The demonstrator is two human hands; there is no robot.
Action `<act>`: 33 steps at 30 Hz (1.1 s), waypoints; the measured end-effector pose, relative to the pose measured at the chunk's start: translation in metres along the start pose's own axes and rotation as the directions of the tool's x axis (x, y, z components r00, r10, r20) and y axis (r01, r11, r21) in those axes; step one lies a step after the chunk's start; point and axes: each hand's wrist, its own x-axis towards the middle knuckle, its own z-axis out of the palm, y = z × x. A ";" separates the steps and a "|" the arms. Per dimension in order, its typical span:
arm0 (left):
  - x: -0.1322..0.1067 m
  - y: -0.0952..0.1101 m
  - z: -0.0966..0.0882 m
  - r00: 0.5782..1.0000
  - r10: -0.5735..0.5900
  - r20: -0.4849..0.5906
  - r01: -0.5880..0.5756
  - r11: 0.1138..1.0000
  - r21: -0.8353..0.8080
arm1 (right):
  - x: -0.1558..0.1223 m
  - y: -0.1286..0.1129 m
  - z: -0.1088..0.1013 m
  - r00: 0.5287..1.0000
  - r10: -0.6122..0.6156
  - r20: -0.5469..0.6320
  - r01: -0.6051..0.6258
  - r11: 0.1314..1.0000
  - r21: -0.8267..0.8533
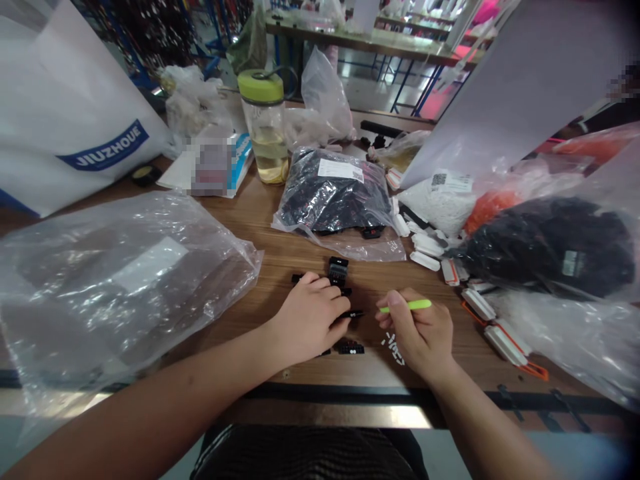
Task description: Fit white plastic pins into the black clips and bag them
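Note:
My left hand point(315, 313) lies palm down on the table, fingers bent over several small black plastic connectors. One connector point(356, 314) sticks out between its thumb and forefinger. Beyond the fingertips stands another black connector point(339, 268), and a further connector point(351, 348) with white dots lies nearer the table edge. To the right, my right hand point(423, 333) is closed round a slim yellow-green pen-like tool point(419, 305); its tip end is partly hidden by the fingers. Small white pieces point(394, 350) are scattered beside that hand.
A clear bag of black parts point(335, 193) lies ahead, near a green-lidded bottle point(270, 133). Left is a crumpled clear plastic bag point(135, 280). On the right are white-and-orange connectors point(505, 340) and a bag of black parts point(555, 247). The table edge point(350, 393) runs in front.

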 end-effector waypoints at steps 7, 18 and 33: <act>0.000 0.001 -0.001 1.000 0.002 -0.004 -0.002 1.000 0.004 | 0.001 -0.001 -0.001 0.999 -0.023 0.035 0.024 0.999 -0.037; 0.001 -0.002 0.000 1.000 0.014 -0.012 -0.014 1.000 -0.002 | -0.002 0.004 0.002 0.989 -0.078 0.123 0.096 0.984 -0.151; 0.000 -0.002 -0.002 1.000 0.010 -0.010 -0.010 1.000 0.011 | 0.000 0.002 0.000 1.000 -0.012 -0.019 0.011 1.000 -0.004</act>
